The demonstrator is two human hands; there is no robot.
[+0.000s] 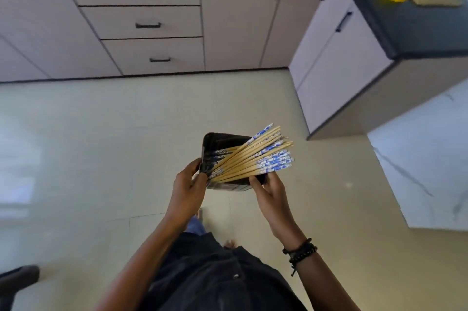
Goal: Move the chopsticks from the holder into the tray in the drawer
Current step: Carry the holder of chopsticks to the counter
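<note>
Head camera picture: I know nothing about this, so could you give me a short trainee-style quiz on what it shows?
1. True or false: the chopsticks are out of the holder.
2. Which hand grips the holder? A. left only B. right only C. both
3. Fill in: the three drawers in the cabinet are all ____.

Key
1. False; they stand in it, fanned to the right.
2. C; the left hand and the right hand both grip it.
3. closed
</note>
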